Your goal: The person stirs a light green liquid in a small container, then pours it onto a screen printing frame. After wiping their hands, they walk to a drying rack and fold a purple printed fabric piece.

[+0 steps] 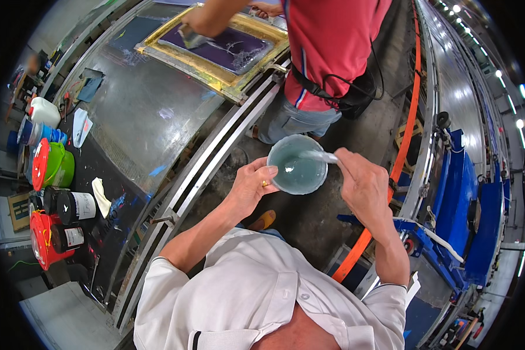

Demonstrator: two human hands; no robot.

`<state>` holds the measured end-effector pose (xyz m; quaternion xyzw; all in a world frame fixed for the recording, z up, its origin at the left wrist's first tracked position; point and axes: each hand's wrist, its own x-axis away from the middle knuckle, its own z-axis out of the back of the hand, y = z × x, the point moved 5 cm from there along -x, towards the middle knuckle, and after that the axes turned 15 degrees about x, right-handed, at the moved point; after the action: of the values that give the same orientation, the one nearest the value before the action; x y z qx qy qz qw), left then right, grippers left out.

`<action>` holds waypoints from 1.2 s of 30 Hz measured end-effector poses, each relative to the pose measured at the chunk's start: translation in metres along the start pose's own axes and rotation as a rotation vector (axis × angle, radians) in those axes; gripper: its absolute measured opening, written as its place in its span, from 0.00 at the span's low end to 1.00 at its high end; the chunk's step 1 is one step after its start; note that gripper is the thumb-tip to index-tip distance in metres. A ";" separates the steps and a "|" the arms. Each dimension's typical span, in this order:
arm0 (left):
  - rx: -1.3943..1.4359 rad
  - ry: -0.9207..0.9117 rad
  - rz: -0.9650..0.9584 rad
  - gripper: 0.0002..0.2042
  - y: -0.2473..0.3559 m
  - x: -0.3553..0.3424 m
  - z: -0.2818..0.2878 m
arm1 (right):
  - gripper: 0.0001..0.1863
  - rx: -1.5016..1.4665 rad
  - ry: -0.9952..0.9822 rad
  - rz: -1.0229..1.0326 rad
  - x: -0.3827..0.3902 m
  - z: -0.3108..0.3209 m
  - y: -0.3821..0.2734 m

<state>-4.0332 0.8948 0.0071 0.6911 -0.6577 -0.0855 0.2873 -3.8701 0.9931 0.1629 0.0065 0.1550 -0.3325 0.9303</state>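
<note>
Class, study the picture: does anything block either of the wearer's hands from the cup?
Nothing visible does: the left hand holds the cup by its side, and the right hand holds a stick reaching into it.

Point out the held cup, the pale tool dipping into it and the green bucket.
Cup (297, 192): head view, on its near rim.
Pale tool (322, 156): head view, on its shaft.
Green bucket (65, 167): head view, on its side wall.

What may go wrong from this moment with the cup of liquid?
The left hand grips the cup at one side, so it might tip and spill the liquid. The right hand holds a pale stick in the cup; a quick movement might splash. The co-worker in red stands close ahead, so a bump might upset the cup.
</note>
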 end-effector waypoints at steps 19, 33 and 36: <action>0.062 0.123 -0.058 0.30 0.002 0.002 0.001 | 0.06 -0.323 -0.300 -0.131 0.011 0.003 -0.016; 0.170 0.077 -0.063 0.29 0.039 -0.002 -0.012 | 0.21 -0.117 0.483 0.281 0.021 0.007 -0.010; 0.147 0.158 -0.074 0.27 0.052 -0.004 -0.010 | 0.23 -0.103 0.510 0.398 0.025 -0.006 -0.021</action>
<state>-4.0732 0.9027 0.0411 0.7387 -0.6114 0.0073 0.2836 -3.8671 0.9619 0.1520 0.0726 0.3952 -0.1233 0.9074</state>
